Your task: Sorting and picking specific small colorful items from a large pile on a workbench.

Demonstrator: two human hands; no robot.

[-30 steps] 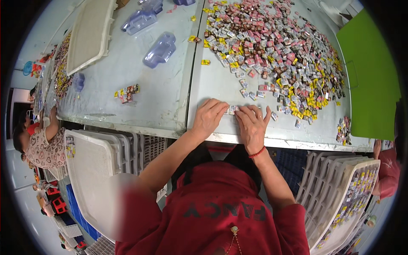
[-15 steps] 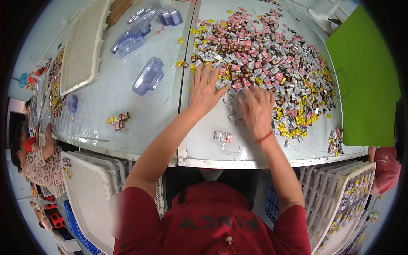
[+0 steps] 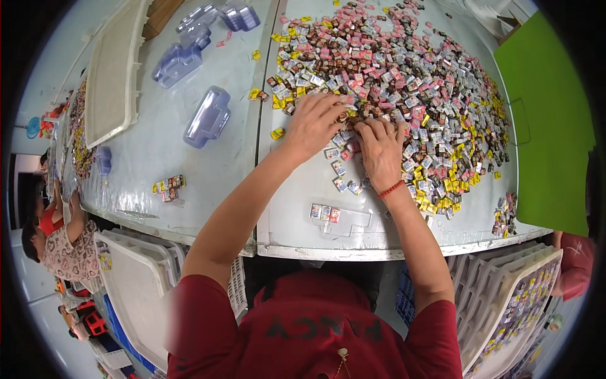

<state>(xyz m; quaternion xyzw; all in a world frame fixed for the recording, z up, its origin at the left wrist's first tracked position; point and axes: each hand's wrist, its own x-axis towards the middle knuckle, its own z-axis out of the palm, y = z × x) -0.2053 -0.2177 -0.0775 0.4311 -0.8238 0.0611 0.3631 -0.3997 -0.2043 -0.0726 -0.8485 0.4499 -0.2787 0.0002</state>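
Note:
A wide heap of small box-shaped pieces [image 3: 435, 120] in pink, brown, white and yellow covers the far middle and right of the table. At its near left edge my left hand [image 3: 314, 125] reaches in, fingers bent together and tips among the pieces. Close on its right is my right hand [image 3: 382, 153], a red cord at the wrist, its fingers curled down onto the heap. The fingertips of both hands are partly hidden, so what they pinch is unclear. Nearer me lies a clear plastic tray [image 3: 357, 218] with a short row of pieces [image 3: 325, 213] at its left end.
Left of the table seam lie blue-tinted clear plastic trays [image 3: 207, 117], a small cluster of pieces [image 3: 169, 187] and a large white tray [image 3: 113, 82]. A green panel [image 3: 546, 120] stands at the right. Stacked white trays [image 3: 505, 303] flank me below; a co-worker [image 3: 66, 249] is at left.
My left hand has swung right, its fingers bending in towards the right hand. My right hand's fingers have curled more. Several white pieces near it now lie more spread out.

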